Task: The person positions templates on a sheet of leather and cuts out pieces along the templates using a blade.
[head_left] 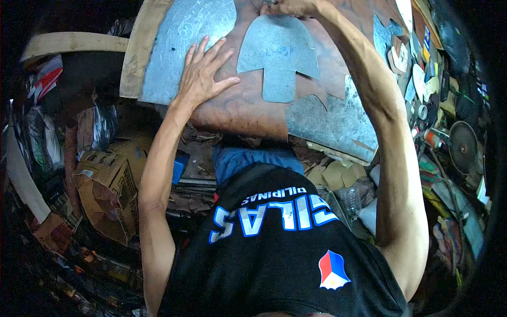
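Note:
A brown leather sheet [256, 119] lies over the work surface in front of me. On it rests a flat grey pattern piece [279, 55], rounded at the far end with a tongue-shaped tab toward me and handwritten marks. My left hand [205, 74] lies open, fingers spread, partly over a grey metal sheet [171, 50] and partly over the leather. At the pattern's far edge, my right hand [297, 7] is closed around something small with a metallic glint. The picture's upper edge cuts that hand off, so what it grips cannot be made out.
Another grey metal sheet [335, 127] sits at the near right under the leather's ragged edge. Cut pattern pieces [419, 79] crowd the right side, near a round fan-like object [463, 148]. A torn cardboard box [108, 185] stands low on the left, below a curved wooden strip [76, 42].

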The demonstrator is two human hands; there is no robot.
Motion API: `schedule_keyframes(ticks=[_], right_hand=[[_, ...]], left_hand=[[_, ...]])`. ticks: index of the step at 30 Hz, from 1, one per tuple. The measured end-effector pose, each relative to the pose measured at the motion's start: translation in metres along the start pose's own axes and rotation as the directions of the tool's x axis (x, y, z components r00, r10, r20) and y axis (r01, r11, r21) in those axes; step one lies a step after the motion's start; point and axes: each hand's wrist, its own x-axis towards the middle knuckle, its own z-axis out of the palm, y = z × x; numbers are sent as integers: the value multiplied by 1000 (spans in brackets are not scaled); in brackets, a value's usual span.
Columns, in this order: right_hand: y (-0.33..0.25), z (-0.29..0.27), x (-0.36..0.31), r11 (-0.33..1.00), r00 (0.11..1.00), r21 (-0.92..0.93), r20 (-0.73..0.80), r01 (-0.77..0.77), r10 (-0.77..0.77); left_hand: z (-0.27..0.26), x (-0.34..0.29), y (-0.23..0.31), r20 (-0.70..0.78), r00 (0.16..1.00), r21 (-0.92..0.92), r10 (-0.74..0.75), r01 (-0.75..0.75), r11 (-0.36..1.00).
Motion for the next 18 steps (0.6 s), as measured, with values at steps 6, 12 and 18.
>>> schedule_keyframes(ticks=[6, 12, 18], right_hand=[[20, 28, 8, 861, 919, -505, -363, -56, -154], [-4, 93, -112, 918, 645, -61, -729, -392, 227], [-18, 147, -158, 822, 672, -86, -627, -563, 395]], left_hand=[[2, 3, 12, 46, 999, -29, 2, 0, 1000], [-5, 2, 14, 81, 996, -101, 30, -22, 995], [-4, -5, 16, 101, 992, -16, 75, -74, 997]])
